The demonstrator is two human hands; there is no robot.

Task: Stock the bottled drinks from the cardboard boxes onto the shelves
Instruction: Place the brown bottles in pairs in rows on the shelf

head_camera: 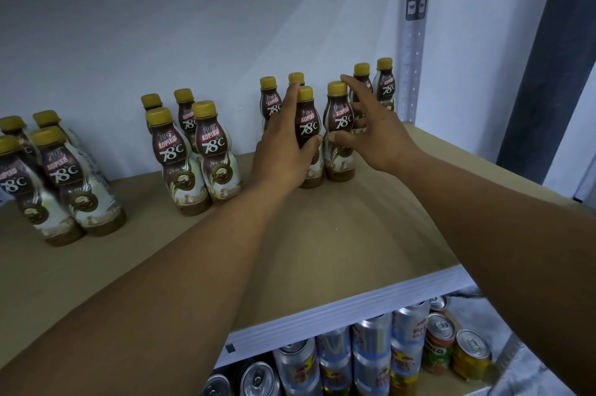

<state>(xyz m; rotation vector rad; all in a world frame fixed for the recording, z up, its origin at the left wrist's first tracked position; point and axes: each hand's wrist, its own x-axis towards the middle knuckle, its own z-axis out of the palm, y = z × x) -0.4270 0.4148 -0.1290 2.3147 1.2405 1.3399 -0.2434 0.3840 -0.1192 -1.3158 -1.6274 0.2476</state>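
Several brown-and-white coffee bottles with yellow caps stand in small groups on the tan shelf board (322,234). My left hand (283,153) grips one front bottle (308,124), thumb across its label and fingers behind it. Right beside it stands a second front bottle (338,121). My right hand (374,127) holds this one, with the thumb on its front, the index finger up at its cap and the other fingers against its right side. Both bottles stand upright on the board, touching each other. More bottles (269,98) stand behind them, partly hidden.
One bottle group (58,176) stands at the far left, another (193,153) in the middle, and two bottles (385,82) at the back right by the metal upright (412,56). Drink cans (371,350) fill the shelf below. The wall is close behind.
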